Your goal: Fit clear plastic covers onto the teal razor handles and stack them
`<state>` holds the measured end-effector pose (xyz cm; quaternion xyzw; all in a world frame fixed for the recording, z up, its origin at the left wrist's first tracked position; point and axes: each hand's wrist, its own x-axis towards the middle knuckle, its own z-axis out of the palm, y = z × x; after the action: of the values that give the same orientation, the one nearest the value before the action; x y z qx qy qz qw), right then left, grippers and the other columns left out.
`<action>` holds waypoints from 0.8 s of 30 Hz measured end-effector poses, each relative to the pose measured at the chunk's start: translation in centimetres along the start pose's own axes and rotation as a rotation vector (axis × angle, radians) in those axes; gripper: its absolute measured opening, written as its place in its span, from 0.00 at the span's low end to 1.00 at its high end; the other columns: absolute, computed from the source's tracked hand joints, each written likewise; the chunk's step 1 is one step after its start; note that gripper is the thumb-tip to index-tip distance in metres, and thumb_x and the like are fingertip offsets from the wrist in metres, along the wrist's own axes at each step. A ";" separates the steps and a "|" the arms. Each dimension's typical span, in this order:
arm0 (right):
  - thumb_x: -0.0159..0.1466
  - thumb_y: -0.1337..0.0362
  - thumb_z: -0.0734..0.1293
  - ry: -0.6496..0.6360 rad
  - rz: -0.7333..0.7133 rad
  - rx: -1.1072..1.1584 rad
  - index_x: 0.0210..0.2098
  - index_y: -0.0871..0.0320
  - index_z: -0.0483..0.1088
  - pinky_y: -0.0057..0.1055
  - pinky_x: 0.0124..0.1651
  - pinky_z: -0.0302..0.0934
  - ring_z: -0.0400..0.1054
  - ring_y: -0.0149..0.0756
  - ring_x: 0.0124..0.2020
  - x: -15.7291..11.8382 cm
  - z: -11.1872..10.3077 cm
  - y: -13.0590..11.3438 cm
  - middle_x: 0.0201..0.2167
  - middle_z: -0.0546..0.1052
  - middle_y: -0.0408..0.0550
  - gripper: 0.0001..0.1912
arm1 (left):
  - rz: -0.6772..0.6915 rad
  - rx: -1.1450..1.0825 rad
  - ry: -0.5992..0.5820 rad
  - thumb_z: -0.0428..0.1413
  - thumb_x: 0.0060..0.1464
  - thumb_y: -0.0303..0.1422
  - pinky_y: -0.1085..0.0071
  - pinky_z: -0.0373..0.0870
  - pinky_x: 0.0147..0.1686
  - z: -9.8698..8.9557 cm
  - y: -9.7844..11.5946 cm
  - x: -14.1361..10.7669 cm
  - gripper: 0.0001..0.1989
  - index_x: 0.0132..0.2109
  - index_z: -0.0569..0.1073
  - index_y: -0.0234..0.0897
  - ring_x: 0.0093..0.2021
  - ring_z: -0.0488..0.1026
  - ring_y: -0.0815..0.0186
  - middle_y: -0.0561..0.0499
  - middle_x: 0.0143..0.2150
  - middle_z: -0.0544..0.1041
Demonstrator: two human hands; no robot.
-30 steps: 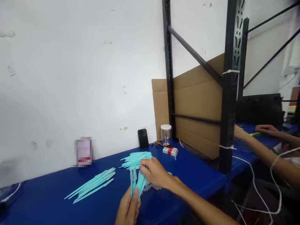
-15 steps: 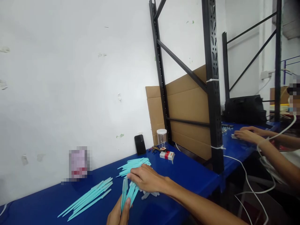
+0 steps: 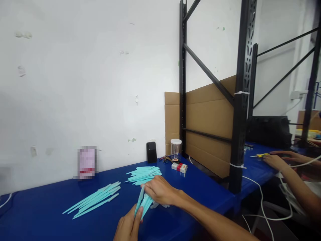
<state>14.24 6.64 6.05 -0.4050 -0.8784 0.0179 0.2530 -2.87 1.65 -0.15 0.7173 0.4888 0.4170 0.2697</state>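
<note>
A bunch of slim turquoise plastic sticks (image 3: pixel 146 205) is fanned out in my left hand (image 3: pixel 129 222), whose thumb presses across their lower part. My right hand (image 3: pixel 162 190) is closed over the upper end of the bunch, its fingertips pinching the tip of one stick (image 3: pixel 139 201) that stands apart from the others. Just beyond my right hand lies a heap of similar turquoise sticks (image 3: pixel 142 174). A looser group of pointed turquoise sticks (image 3: pixel 96 200) rests to the left. Small translucent pieces (image 3: pixel 164 205) lie partly hidden under my right hand.
On the blue table (image 3: pixel 45 207) a phone (image 3: pixel 151 152) leans on the wall near a lidded clear jar (image 3: pixel 176 149) and a red-and-white box (image 3: pixel 179 167). A black rack post (image 3: pixel 239 140) stands right. Beyond it, a co-worker's hands (image 3: pixel 276 161) are near a yellow-handled tool (image 3: pixel 262 155).
The view has shifted slightly. My hands stay together at the bunch, and the separated sticks in my left hand now lean further right. The co-worker's hands now have a yellow-handled tool beside them.
</note>
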 end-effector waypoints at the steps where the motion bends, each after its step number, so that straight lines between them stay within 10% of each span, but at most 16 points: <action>1: 0.69 0.62 0.57 0.002 -0.001 0.007 0.16 0.58 0.54 0.30 0.26 0.38 0.42 0.26 0.19 0.1 0.2 0.1 0.15 0.50 0.35 0.24 | 0.013 0.013 -0.012 0.39 0.58 0.60 0.72 0.69 0.34 0.0 0.0 0.0 0.33 0.38 0.76 0.38 0.29 0.70 0.61 0.51 0.25 0.73; 13: 0.72 0.52 0.47 0.256 0.343 -0.054 0.19 0.56 0.59 0.29 0.27 0.48 0.57 0.32 0.21 -3.4 -4.4 11.7 0.17 0.64 0.42 0.29 | -0.206 -0.127 0.064 0.47 0.56 0.58 0.71 0.71 0.41 -0.1 -1.0 -1.1 0.29 0.46 0.75 0.39 0.40 0.72 0.60 0.48 0.39 0.78; 24: 0.70 0.54 0.62 0.212 0.482 -0.086 0.37 0.60 0.71 0.33 0.36 0.65 0.69 0.31 0.28 -5.2 0.6 10.4 0.29 0.74 0.42 0.15 | -0.343 -0.287 0.106 0.53 0.46 0.64 0.66 0.73 0.43 -0.1 -0.5 -1.0 0.36 0.47 0.74 0.36 0.44 0.74 0.55 0.46 0.40 0.77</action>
<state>24.10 10.03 0.79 -0.6124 -0.7252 -0.0023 0.3146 -3.35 0.85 -0.83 0.5550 0.5530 0.4673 0.4097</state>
